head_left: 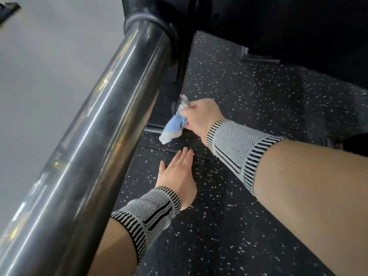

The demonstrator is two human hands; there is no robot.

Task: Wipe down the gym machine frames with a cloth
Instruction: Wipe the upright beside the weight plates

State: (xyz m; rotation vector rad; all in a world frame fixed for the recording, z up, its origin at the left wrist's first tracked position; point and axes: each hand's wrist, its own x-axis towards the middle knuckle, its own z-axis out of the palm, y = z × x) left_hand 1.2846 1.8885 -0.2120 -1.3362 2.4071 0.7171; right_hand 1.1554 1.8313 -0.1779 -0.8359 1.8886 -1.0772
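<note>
From the head camera, the only view we have, we look down along a thick, shiny metal tube (95, 124) of the gym machine, and we take this tube as our landmark. It runs from the lower left corner up to a black collar near the top middle. Just beyond its upper part, a thin black upright post (182, 76) of the frame goes down to the floor (219, 226), which is dark rubber with white speckles. Our right hand (199, 118) is to the right of the tube and low, beside the foot of this post. Its fingers are curled around a bunched cloth (175, 124), blue with white parts, and they hold it against or very near the post; we cannot tell surely if it touches, because the picture is a little blurred there. We judge that the cloth is bunched so that the hand can press it well on a narrow bar. Our left hand (177, 176) is nearer to us, also right of the tube and below the cloth. Its fingers are straight and close together, holding nothing, and it hovers above the floor or leans toward it; probably it helps us to keep balance while we bend down. Both wrists wear knitted striped sleeves (237, 148). Right of the post, a large black part of the machine (278, 26) fills the upper area. We think the low part of the frame is now being wiped, and the big tube may need the cloth afterwards.
</note>
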